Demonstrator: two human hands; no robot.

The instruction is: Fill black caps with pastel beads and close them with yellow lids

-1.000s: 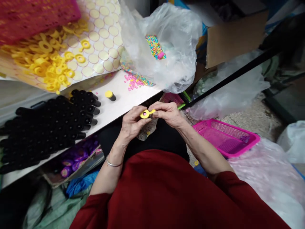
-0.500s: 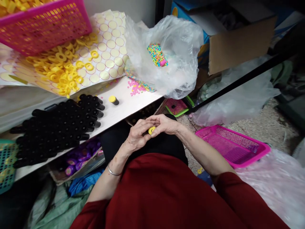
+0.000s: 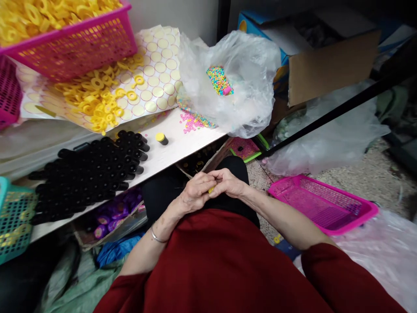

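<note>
My left hand (image 3: 195, 193) and my right hand (image 3: 228, 182) meet over my lap, fingers pressed together around a small yellow plastic piece (image 3: 211, 190) of which only a sliver shows. On the white table (image 3: 169, 152) just ahead lie rows of black tubes (image 3: 91, 174), and one black tube with a yellow cap (image 3: 161, 138) stands apart. A heap of yellow rings (image 3: 97, 98) rests on a sheet of round stickers (image 3: 159, 74). A clear plastic bag (image 3: 234, 82) holds small multicoloured beads (image 3: 220, 80).
A pink basket of yellow rings (image 3: 74, 39) stands at the back left, and a teal basket (image 3: 13, 217) at the left edge. Another pink basket (image 3: 321, 202) sits on the floor to my right beside plastic bags. A cardboard box (image 3: 329, 65) stands behind.
Both hands have dropped toward my lap and closed over the yellow piece, which was plainly visible between the fingers a second ago. The view has tilted up, showing more of the baskets.
</note>
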